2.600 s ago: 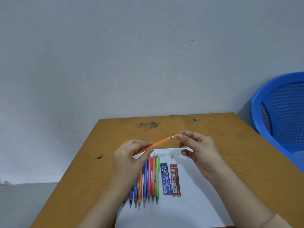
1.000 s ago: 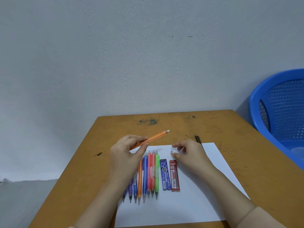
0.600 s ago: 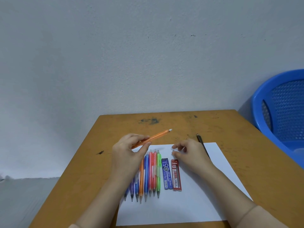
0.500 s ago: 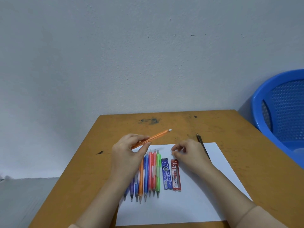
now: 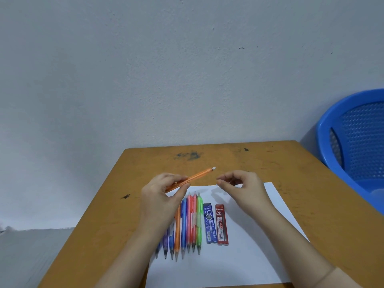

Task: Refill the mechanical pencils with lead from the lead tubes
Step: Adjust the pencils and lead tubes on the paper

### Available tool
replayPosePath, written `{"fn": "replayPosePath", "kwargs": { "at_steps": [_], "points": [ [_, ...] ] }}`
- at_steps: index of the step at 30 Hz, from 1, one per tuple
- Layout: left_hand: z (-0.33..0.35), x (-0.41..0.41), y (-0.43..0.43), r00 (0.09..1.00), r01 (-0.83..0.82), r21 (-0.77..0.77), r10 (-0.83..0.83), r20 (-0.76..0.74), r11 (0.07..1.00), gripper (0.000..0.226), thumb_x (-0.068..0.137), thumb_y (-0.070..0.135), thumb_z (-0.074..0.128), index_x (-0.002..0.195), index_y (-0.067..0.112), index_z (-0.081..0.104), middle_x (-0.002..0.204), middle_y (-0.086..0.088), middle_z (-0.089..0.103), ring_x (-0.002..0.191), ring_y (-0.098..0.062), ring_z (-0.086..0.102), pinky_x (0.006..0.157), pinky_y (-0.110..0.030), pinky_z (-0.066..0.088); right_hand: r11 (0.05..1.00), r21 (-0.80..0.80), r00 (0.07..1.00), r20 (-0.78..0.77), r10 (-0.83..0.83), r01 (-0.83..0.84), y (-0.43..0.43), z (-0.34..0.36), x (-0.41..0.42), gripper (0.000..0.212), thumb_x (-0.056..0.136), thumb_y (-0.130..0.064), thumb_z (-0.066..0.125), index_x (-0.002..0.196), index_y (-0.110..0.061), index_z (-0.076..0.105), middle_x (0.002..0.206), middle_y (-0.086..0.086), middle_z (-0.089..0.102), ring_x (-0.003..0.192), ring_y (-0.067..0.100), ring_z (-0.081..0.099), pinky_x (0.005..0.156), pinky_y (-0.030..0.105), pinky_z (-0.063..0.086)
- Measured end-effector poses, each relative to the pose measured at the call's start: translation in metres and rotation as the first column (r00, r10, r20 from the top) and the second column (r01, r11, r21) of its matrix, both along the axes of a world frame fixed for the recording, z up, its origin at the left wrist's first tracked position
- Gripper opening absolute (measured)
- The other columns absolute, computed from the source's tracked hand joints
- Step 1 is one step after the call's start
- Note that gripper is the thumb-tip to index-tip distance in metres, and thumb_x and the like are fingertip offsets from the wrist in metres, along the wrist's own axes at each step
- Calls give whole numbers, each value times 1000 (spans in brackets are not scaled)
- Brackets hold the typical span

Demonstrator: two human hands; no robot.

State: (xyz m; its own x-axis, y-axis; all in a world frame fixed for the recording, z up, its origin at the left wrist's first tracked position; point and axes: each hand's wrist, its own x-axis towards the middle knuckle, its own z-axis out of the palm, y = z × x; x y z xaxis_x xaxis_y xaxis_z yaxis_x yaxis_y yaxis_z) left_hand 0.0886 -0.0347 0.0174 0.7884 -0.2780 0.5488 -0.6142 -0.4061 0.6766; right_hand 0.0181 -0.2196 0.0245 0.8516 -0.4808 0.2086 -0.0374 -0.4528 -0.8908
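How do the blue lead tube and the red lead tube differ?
The blue plastic lead tube is printed "Alpha 0.5 PENCIL LEAD"; the red plastic lead tube reads "Faster 2B". The blue one lies beside the green mechanical pencil, the red one farther right. Both lie flat on the white paper, parallel.

Table (image 5: 291, 163): brown wooden top, dark smudge (image 5: 188, 155) near far edge, small dark mark (image 5: 125, 196) toward left edge. One white sheet of paper (image 5: 249, 246) lay flat on it. On the sheet: row of pencils (image 5: 188, 223), tips toward near edge; blue lead tube (image 5: 209, 223) and red lead tube (image 5: 221, 224) just beside them, touching.
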Motion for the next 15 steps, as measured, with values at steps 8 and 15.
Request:
{"fn": "replayPosePath", "kwargs": {
  "at_steps": [8,15],
  "points": [
    [-1,1,0,1000,13,17,-13,5,1000,17,78,24,74,95,26,72,89,21,64,88,3,60,74,-11,45,942,335,981,193,-36,-32,4,10,-5,11,84,-13,69,81,-23,74,73,4,65,65,7,53,51,19,45],
    [-1,-1,0,999,28,30,-29,18,999,19,77,28,75,96,25,73,90,19,66,87,2,61,75,-13,46,861,505,977,207,-60,-55,5,14,-8,10,82,-15,70,84,-23,76,73,-1,69,70,12,57,59,28,46]
  ]
}}
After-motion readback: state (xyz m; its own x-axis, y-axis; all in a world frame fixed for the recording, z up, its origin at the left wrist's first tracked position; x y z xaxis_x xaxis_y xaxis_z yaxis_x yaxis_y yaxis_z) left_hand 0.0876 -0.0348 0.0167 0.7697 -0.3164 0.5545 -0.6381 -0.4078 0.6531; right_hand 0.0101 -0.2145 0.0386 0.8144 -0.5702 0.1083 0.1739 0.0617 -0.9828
